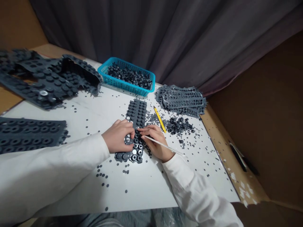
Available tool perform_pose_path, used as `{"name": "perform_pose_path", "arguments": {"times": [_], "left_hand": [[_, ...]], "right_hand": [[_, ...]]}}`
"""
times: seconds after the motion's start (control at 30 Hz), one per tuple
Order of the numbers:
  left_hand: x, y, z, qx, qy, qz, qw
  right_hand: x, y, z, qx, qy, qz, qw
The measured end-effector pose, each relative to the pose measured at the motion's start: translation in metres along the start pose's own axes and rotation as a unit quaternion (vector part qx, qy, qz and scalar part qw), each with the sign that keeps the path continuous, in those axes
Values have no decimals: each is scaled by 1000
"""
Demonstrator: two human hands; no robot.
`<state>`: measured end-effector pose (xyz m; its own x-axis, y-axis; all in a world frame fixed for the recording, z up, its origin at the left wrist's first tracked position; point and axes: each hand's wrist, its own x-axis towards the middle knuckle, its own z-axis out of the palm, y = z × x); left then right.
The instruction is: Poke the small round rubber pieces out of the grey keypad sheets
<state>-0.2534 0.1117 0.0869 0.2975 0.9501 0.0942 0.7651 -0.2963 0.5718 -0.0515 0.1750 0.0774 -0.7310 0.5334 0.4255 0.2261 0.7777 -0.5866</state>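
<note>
In front of me lies a narrow dark grey rubber sheet [137, 115] with rows of round moulded parts; some near its lower end show metallic or white tops. My left hand [119, 135] is closed on its left side, thumb and fingers curled over the moulded parts. From the right, my right hand [155, 142] pinches a thin white stick-like tool [163, 145], its fingertips at the middle of the sheet. What the tool's tip touches is hidden by the fingers.
Behind stands a blue basket [127, 83] full of small dark parts. Right of the sheet lie a yellow cutter or pen [159, 119], a pile of loose rubber pieces [178, 125] and stacked perforated sheets [182, 97]. More moulded sheets [47, 78] lie left. Small discs litter the white table [80, 195].
</note>
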Motion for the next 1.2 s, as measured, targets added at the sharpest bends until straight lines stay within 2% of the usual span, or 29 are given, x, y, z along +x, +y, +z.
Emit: {"name": "perform_pose_path", "arguments": {"times": [0.23, 0.33, 0.43, 0.57, 0.7, 0.83, 1.07, 1.13, 1.2], "left_hand": [[1, -1, 1, -2, -2, -2, 1000], [1, -1, 0, -2, -5, 0, 1000], [0, -2, 0, 1, -2, 2, 1000], [-1, -2, 0, 1, -4, 7, 1000], [0, -2, 0, 2, -3, 6, 1000], [0, -2, 1, 1, -5, 1, 1000], [0, -2, 1, 8, -3, 1, 1000], [0, -2, 1, 6, -5, 2, 1000], [0, -2, 1, 3, -5, 4, 1000]], "right_hand": [[0, 5, 1, -92, -15, -19, 996], [2, 8, -1, -125, 42, 3, 991], [3, 6, -3, -79, 85, 34, 993], [2, 1, -3, 22, 42, 17, 999], [1, 0, -2, 44, -4, 13, 999], [1, 3, -2, 15, -13, 1, 1000], [2, 6, 0, -106, -41, -58, 992], [2, 7, 0, -123, -15, -55, 991], [3, 10, -1, -124, 41, -30, 991]]}}
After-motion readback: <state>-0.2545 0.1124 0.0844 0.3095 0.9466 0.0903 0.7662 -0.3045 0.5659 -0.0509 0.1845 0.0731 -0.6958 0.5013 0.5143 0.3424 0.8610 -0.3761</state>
